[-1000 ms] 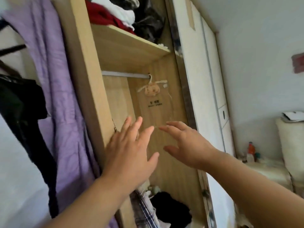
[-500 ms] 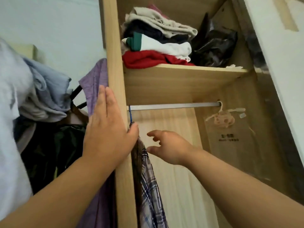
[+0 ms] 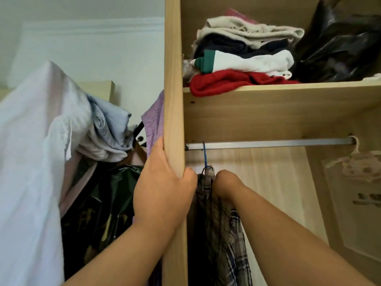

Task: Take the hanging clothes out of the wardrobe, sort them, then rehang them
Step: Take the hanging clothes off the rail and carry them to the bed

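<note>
A plaid shirt [image 3: 218, 228] hangs on a blue hanger [image 3: 204, 155] from the metal rail [image 3: 268, 143] at the wardrobe's left end. My right hand [image 3: 225, 185] grips the hanger's top and the shirt collar just under the hook; its fingers are hidden behind the cloth. My left hand [image 3: 162, 186] holds the front edge of the wardrobe's wooden side panel [image 3: 173, 89], thumb curled round onto the inner face.
Folded clothes [image 3: 241, 58] and a black bag [image 3: 338, 44] lie on the shelf above the rail. A small pale hanger [image 3: 358, 159] dangles at the rail's right end. Outside on the left hang white, blue-grey, purple and dark garments [image 3: 99, 182].
My right hand moved up and left and closed on the plaid shirt's hanger. My left hand slid up the side panel and now clasps its edge. The view tilted upward.
</note>
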Demonstrator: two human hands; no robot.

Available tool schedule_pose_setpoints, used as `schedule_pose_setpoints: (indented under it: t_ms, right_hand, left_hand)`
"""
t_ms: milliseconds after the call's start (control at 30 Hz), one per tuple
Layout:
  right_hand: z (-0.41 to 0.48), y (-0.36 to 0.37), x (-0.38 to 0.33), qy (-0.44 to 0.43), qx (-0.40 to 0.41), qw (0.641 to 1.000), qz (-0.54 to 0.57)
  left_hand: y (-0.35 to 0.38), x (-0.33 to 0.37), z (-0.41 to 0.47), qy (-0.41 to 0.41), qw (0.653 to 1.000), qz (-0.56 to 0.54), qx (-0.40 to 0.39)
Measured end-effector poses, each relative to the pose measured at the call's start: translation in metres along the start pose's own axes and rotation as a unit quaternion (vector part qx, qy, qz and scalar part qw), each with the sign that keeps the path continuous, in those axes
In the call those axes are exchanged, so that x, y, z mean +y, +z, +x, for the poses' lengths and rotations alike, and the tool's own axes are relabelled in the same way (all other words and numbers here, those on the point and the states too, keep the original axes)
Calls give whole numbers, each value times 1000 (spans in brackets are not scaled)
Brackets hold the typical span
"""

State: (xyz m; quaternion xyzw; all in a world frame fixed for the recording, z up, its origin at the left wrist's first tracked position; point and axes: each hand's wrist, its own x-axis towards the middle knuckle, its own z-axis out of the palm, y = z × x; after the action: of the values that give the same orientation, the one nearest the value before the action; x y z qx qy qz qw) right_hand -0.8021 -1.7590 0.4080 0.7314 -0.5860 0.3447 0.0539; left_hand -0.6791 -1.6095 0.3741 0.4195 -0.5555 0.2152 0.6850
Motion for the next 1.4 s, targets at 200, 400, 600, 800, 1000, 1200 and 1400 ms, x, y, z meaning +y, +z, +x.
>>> schedule_pose_setpoints:
  t_ms: [200,400,600,800,1000,1200,1400]
  right_hand:
    - [6,3,15,13,57,998,1]
    - [9,-19,32,-8,121,993,1]
    - [-14,-64,72,-43,168,985,1]
    - [-79,-95,129,-50,199,977,-63]
    - [-165,-113,186,-32,182,979,-91]
    - [-255,-120,229,-10,158,978,-137]
    - [-347,-139,261,31,155,975,-159]
  left_hand:
    - [-1,-3,-1,-2,1000,10,3]
    - [-2,0,-2,1,1000,19,1]
    - [-5,0,0,5,1000,9,1]
    - [-8,6,2,3,1000,13,-5]
    - [-4,14,-10,42,992,118,-11]
    - [45,51,-71,186,963,75,-182]
    - [128,49,-149,100,871,32,-479]
